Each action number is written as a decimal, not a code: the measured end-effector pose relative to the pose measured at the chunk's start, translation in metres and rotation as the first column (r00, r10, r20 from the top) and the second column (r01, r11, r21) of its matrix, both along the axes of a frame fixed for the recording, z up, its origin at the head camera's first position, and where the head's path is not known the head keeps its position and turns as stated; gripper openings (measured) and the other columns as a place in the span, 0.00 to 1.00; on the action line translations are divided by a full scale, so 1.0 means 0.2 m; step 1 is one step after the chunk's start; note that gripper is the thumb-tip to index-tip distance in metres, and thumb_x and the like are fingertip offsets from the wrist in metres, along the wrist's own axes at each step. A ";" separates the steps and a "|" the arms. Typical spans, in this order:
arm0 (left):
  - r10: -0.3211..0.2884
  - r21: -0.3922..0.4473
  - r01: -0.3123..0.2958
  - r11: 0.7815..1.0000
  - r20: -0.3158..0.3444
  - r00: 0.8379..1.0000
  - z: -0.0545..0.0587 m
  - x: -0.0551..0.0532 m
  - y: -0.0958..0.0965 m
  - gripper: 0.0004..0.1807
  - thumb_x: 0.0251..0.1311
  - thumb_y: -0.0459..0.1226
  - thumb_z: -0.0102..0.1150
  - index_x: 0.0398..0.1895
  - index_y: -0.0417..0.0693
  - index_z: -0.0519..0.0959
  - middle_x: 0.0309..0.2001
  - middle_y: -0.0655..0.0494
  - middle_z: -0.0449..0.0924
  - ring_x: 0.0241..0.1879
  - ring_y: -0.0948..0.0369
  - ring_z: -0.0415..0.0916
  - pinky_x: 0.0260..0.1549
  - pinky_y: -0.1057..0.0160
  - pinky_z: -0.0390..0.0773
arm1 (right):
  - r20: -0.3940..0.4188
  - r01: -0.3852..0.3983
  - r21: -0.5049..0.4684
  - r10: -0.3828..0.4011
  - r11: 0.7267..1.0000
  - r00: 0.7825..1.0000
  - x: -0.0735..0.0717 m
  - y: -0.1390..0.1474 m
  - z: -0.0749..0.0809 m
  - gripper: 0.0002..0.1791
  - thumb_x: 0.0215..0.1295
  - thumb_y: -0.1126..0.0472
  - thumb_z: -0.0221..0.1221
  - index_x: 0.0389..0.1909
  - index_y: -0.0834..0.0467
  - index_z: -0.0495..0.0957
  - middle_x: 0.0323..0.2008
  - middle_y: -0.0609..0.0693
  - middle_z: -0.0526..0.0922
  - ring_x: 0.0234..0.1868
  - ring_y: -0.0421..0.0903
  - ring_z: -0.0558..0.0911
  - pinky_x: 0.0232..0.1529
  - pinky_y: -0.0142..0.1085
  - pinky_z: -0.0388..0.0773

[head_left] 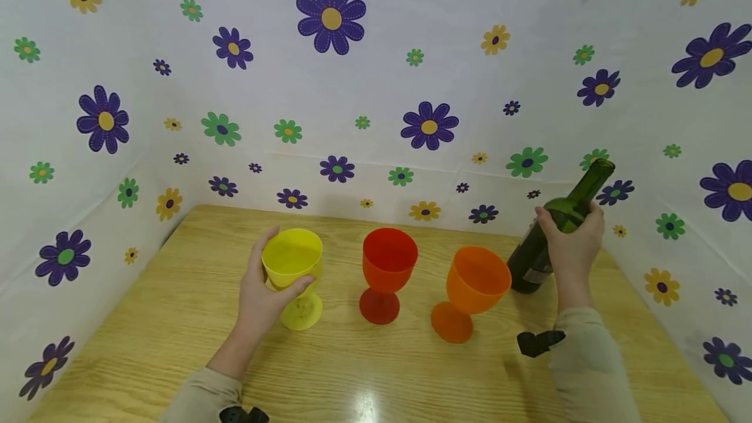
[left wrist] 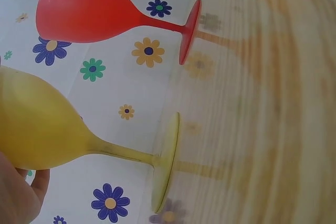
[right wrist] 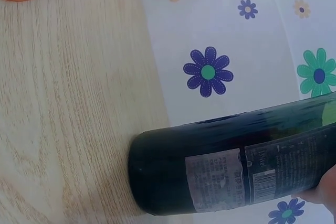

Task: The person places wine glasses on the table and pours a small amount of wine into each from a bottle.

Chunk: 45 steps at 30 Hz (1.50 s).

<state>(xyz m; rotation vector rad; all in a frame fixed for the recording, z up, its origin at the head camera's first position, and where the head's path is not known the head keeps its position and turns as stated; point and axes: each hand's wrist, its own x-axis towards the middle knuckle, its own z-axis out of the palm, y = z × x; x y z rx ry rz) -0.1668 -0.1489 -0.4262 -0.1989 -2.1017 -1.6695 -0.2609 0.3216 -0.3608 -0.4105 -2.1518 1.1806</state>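
My left hand [head_left: 262, 292] grips the bowl of a yellow goblet [head_left: 301, 312], thumb on the near side and fingers around the far left. In the left wrist view the yellow goblet [left wrist: 42, 124] has its round foot at the wooden tabletop. Beside it stands a red goblet [head_left: 388, 263], and right of that an orange goblet [head_left: 478, 282]; no hand touches either one. At the right, my right hand [head_left: 572, 247] holds a dark green wine bottle [head_left: 531, 256] around its upper body. The bottle [right wrist: 178, 174] shows printed back labels in the right wrist view, its base at the tabletop.
A light wooden table [head_left: 352, 371] lies under everything. White flower-patterned sheeting [head_left: 364, 83] rises behind it and along both sides. The bottle stands near the back right corner, close to the sheeting. The three goblets form a row across the middle.
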 end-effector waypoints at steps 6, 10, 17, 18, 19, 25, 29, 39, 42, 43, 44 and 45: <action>-0.008 0.004 0.008 1.000 -0.032 0.999 0.00 -0.01 0.00 0.51 0.44 0.30 0.75 0.71 0.59 0.58 0.61 0.52 0.69 0.55 0.56 0.70 0.56 0.63 0.68 | 0.022 -0.025 0.012 0.025 1.000 0.999 0.00 0.00 0.02 0.52 0.49 0.44 0.70 0.71 0.54 0.52 0.63 0.56 0.62 0.60 0.52 0.65 0.62 0.47 0.65; -0.016 0.006 0.016 1.000 -0.027 1.000 0.00 -0.01 0.00 0.51 0.44 0.31 0.75 0.71 0.60 0.58 0.61 0.52 0.69 0.55 0.56 0.69 0.57 0.61 0.67 | 0.010 -0.020 0.021 0.020 1.000 1.000 0.00 0.00 0.03 0.49 0.51 0.48 0.69 0.70 0.56 0.54 0.61 0.57 0.64 0.59 0.52 0.66 0.61 0.49 0.67; -0.022 0.000 0.022 1.000 -0.027 0.999 0.00 -0.02 0.01 0.51 0.44 0.32 0.76 0.71 0.59 0.58 0.61 0.52 0.69 0.56 0.54 0.69 0.59 0.47 0.66 | -0.009 -0.030 0.031 0.030 0.999 1.000 0.03 -0.03 0.02 0.45 0.51 0.49 0.70 0.67 0.57 0.59 0.56 0.55 0.67 0.55 0.51 0.68 0.57 0.49 0.71; -0.021 -0.003 0.021 1.000 -0.026 0.999 0.00 -0.02 0.01 0.51 0.44 0.32 0.76 0.71 0.59 0.58 0.61 0.52 0.69 0.56 0.54 0.69 0.59 0.47 0.66 | -0.004 -0.039 0.035 0.039 0.999 0.999 0.04 -0.04 0.02 0.44 0.51 0.49 0.70 0.66 0.57 0.59 0.56 0.55 0.67 0.55 0.51 0.69 0.57 0.49 0.71; -0.020 -0.006 0.020 1.000 -0.023 1.000 0.00 -0.02 0.01 0.51 0.44 0.33 0.76 0.71 0.59 0.58 0.60 0.52 0.69 0.56 0.54 0.69 0.59 0.47 0.66 | -0.004 -0.049 0.043 0.049 0.998 0.999 0.04 -0.05 0.02 0.44 0.51 0.49 0.70 0.66 0.58 0.60 0.56 0.55 0.68 0.54 0.51 0.69 0.56 0.50 0.71; -0.023 -0.015 0.023 1.000 -0.017 1.000 0.00 -0.02 0.01 0.51 0.43 0.33 0.76 0.71 0.60 0.58 0.59 0.51 0.70 0.55 0.54 0.70 0.58 0.46 0.67 | -0.016 -0.121 0.113 0.124 0.986 0.992 0.09 -0.12 0.02 0.42 0.51 0.53 0.70 0.63 0.62 0.62 0.54 0.60 0.70 0.54 0.57 0.71 0.55 0.56 0.71; -0.027 -0.018 0.026 0.999 -0.018 0.999 0.00 -0.01 0.00 0.51 0.43 0.33 0.76 0.71 0.61 0.58 0.59 0.51 0.71 0.54 0.54 0.70 0.57 0.46 0.67 | -0.054 -0.155 0.152 0.165 0.976 0.985 0.11 -0.17 0.04 0.39 0.51 0.56 0.70 0.61 0.64 0.64 0.52 0.61 0.70 0.52 0.58 0.72 0.51 0.58 0.72; -0.031 -0.029 0.031 0.999 -0.010 0.999 -0.01 -0.01 -0.02 0.51 0.44 0.35 0.76 0.71 0.62 0.58 0.59 0.52 0.70 0.55 0.53 0.70 0.57 0.44 0.67 | -0.112 -0.250 0.256 0.286 0.934 0.952 0.14 -0.31 0.19 0.38 0.49 0.58 0.72 0.59 0.64 0.65 0.51 0.62 0.70 0.53 0.56 0.70 0.50 0.60 0.71; -0.030 -0.033 0.030 0.999 -0.005 1.000 -0.01 -0.01 -0.03 0.51 0.44 0.35 0.76 0.71 0.63 0.57 0.59 0.52 0.70 0.55 0.53 0.70 0.58 0.43 0.66 | -0.129 -0.297 0.318 0.352 0.900 0.927 0.15 -0.36 0.25 0.38 0.48 0.61 0.73 0.59 0.64 0.65 0.51 0.63 0.70 0.54 0.57 0.70 0.50 0.61 0.71; -0.028 -0.034 0.028 0.999 -0.004 1.000 -0.01 -0.01 -0.03 0.51 0.44 0.35 0.76 0.71 0.62 0.57 0.59 0.52 0.70 0.55 0.53 0.70 0.58 0.44 0.66 | -0.138 -0.313 0.341 0.377 0.886 0.916 0.15 -0.38 0.26 0.38 0.47 0.62 0.73 0.59 0.64 0.65 0.51 0.63 0.70 0.53 0.58 0.70 0.50 0.61 0.71; -0.026 -0.036 0.026 0.999 -0.003 1.000 -0.01 -0.01 -0.03 0.51 0.44 0.36 0.76 0.71 0.63 0.57 0.59 0.52 0.70 0.55 0.53 0.70 0.58 0.44 0.67 | -0.145 -0.330 0.363 0.403 0.871 0.904 0.15 -0.40 0.28 0.38 0.47 0.63 0.73 0.58 0.65 0.65 0.50 0.63 0.70 0.53 0.58 0.70 0.49 0.61 0.71; -0.024 -0.040 0.024 0.999 -0.003 1.000 -0.01 -0.01 -0.03 0.50 0.44 0.36 0.76 0.71 0.62 0.57 0.59 0.52 0.70 0.55 0.53 0.70 0.58 0.43 0.67 | -0.146 -0.345 0.383 0.425 0.857 0.893 0.15 -0.42 0.30 0.38 0.47 0.63 0.73 0.58 0.65 0.65 0.50 0.63 0.70 0.53 0.58 0.71 0.49 0.61 0.72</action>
